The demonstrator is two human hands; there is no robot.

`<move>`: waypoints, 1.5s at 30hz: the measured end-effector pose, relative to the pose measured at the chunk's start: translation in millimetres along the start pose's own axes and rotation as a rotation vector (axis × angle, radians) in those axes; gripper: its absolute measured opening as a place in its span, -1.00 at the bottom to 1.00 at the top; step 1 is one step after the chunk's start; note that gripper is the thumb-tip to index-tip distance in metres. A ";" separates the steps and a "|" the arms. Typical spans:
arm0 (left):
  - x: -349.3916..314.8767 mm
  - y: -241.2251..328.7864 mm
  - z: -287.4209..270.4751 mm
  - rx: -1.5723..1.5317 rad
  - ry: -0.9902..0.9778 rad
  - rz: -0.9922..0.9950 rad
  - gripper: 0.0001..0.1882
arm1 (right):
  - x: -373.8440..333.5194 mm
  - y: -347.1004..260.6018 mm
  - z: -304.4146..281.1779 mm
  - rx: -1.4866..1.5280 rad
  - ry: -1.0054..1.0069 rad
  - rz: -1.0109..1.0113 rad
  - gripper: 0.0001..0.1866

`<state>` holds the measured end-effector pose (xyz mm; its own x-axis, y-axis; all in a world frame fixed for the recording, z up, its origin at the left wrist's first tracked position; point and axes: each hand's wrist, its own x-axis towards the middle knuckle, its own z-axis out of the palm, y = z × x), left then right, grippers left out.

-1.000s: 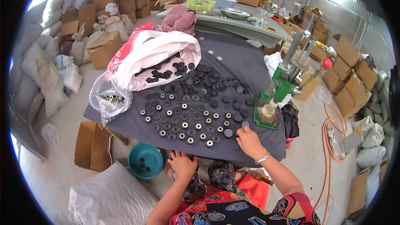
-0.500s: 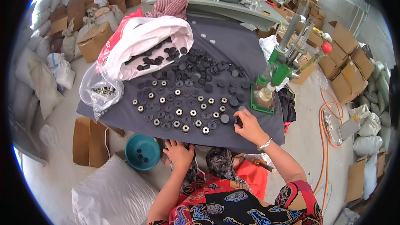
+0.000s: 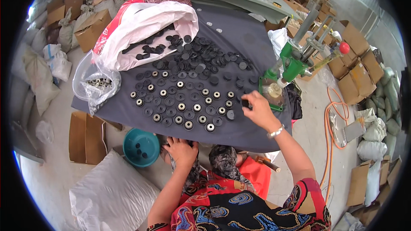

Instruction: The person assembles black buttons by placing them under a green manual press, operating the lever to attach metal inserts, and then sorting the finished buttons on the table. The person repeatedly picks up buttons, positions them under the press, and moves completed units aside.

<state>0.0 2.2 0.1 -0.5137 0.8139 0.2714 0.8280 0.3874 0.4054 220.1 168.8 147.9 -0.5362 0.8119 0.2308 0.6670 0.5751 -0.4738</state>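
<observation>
Just left of the green press [image 3: 293, 67], the right hand [image 3: 262, 112] pinches a black disc [image 3: 245, 103] between thumb and bent fingers. Metal-centred discs [image 3: 181, 106] lie farther left; below-left of the press, the left hand [image 3: 182, 151] rests loosely spread on a trouser leg [image 3: 192, 179].

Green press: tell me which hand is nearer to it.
Right. The right hand is just lower-left of the green press; the left hand is far off, near the teal basin.
</observation>
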 end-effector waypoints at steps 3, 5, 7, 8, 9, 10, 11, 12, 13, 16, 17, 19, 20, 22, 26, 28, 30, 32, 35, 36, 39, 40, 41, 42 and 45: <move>-0.5 -0.7 -0.7 0.021 -0.004 -0.009 -0.33 | 30.7 5.0 9.7 -0.061 -0.055 -0.038 -0.66; 0.8 -0.4 -1.4 0.025 -0.021 -0.019 -0.32 | 43.6 9.9 17.6 -0.110 -0.091 -0.063 -0.66; 0.8 0.1 -2.7 0.022 -0.048 -0.031 -0.32 | 53.2 12.2 24.6 -0.164 -0.121 -0.080 -0.67; 1.2 0.0 -2.0 0.021 -0.043 -0.029 -0.32 | 57.1 12.6 27.0 -0.194 -0.130 -0.084 -0.67; 0.9 -0.3 -1.0 0.022 -0.039 -0.027 -0.31 | 59.5 13.2 29.0 -0.223 -0.140 -0.085 -0.68; 0.7 -0.7 -0.1 0.022 -0.037 -0.024 -0.31 | 61.4 13.9 30.0 -0.237 -0.151 -0.091 -0.67; 0.4 -1.1 0.9 0.002 -0.025 -0.022 -0.33 | 62.8 14.8 30.6 -0.250 -0.163 -0.097 -0.67; 0.5 -1.7 1.8 -0.017 -0.012 -0.021 -0.35 | 64.4 15.2 31.4 -0.262 -0.174 -0.103 -0.66; 0.6 -2.1 2.5 -0.036 0.001 -0.019 -0.37 | 65.3 14.5 31.9 -0.279 -0.185 -0.108 -0.66; 1.4 -1.1 0.6 -0.023 0.014 -0.014 -0.37 | 68.5 12.6 33.1 -0.323 -0.190 -0.114 -0.66; 0.6 -1.2 1.1 -0.026 0.007 -0.015 -0.37 | 70.4 13.9 34.4 -0.334 -0.175 -0.111 -0.66; 1.3 -1.3 1.1 -0.033 0.001 -0.013 -0.37 | 74.6 16.4 35.1 -0.353 -0.146 -0.115 -0.67; 1.2 -0.6 -0.5 -0.022 -0.014 -0.009 -0.35 | 75.6 18.9 35.0 -0.361 -0.136 -0.121 -0.68; 1.5 -0.2 -4.8 0.004 -0.037 -0.008 -0.32 | 73.9 14.3 32.8 -0.371 -0.074 -0.155 -0.69; -0.4 -2.6 -1.6 0.022 -0.024 -0.017 -0.31 | 40.1 -3.4 24.9 -0.273 0.003 -0.236 -0.72; 1.6 -1.3 -2.4 0.017 -0.049 -0.022 -0.30 | 16.6 -12.3 24.8 -0.199 -0.016 -0.284 -0.72; 1.0 1.3 -1.3 0.008 -0.032 -0.027 -0.30 | -6.0 -26.2 32.7 -0.155 -0.023 -0.359 -0.73; 1.1 0.8 -1.2 0.008 -0.028 -0.029 -0.30 | -19.8 -37.9 43.4 -0.174 -0.041 -0.418 -0.72; -1.5 -1.1 -0.6 0.010 -0.024 -0.027 -0.31 | -34.2 -44.5 55.9 -0.242 -0.030 -0.445 -0.69; -1.2 -1.2 0.9 0.015 0.000 -0.020 -0.32 | -36.0 -45.6 58.8 -0.268 -0.019 -0.449 -0.68; -2.2 -2.8 -2.4 0.017 0.021 -0.018 -0.33 | -48.1 -50.0 51.4 -0.234 -0.040 -0.424 -0.71; -2.3 -2.5 -3.6 0.013 0.019 -0.021 -0.33 | -53.6 -51.0 49.2 -0.223 -0.053 -0.404 -0.72; -2.1 -2.6 -3.9 0.007 0.025 -0.018 -0.34 | -58.7 -51.0 48.1 -0.218 -0.056 -0.399 -0.71; -2.6 -3.1 -3.4 0.001 0.029 -0.016 -0.34 | -64.3 -50.4 47.7 -0.212 -0.060 -0.393 -0.70; -2.4 -2.6 -0.5 0.015 0.014 -0.015 -0.35 | -70.2 -43.5 49.2 -0.150 -0.082 -0.373 -0.66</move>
<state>-1.0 -1.0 -1.2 -0.5295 0.8016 0.2778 0.8232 0.4062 0.3968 203.3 81.9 110.5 -0.7910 0.5376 0.2920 0.4836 0.8418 -0.2399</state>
